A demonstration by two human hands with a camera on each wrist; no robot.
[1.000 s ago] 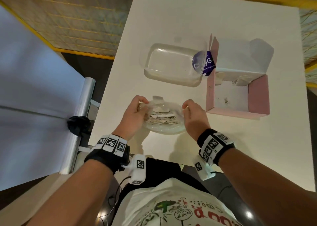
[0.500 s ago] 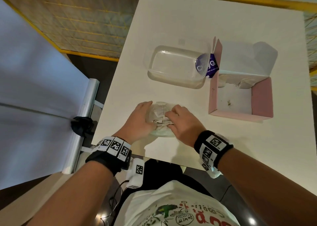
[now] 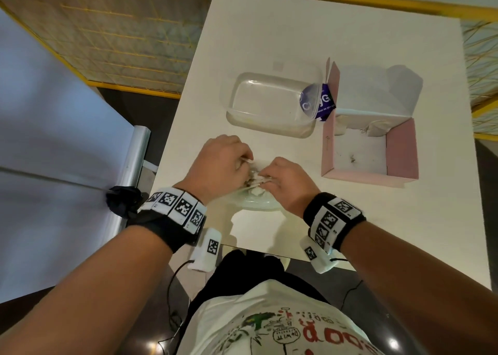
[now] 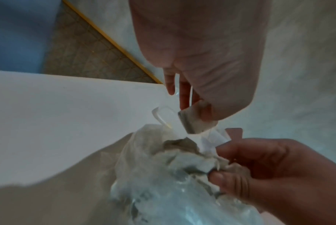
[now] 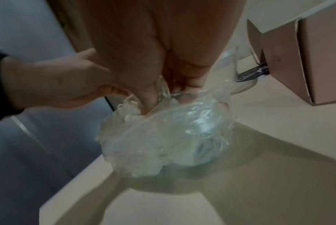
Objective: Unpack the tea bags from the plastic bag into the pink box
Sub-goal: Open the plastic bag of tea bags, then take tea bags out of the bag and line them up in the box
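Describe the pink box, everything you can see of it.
The pink box is cardboard by its look, pink outside and white inside, with its lid flaps folded open. It stands upright on the white table, right of the clear plastic container. A few pale scraps and dark specks lie inside. Neither hand touches it.

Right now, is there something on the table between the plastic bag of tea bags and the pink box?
Nothing visible. The plastic bag sits near the table's front edge, the pink box to its right, with bare table between. The clear container stands farther back.
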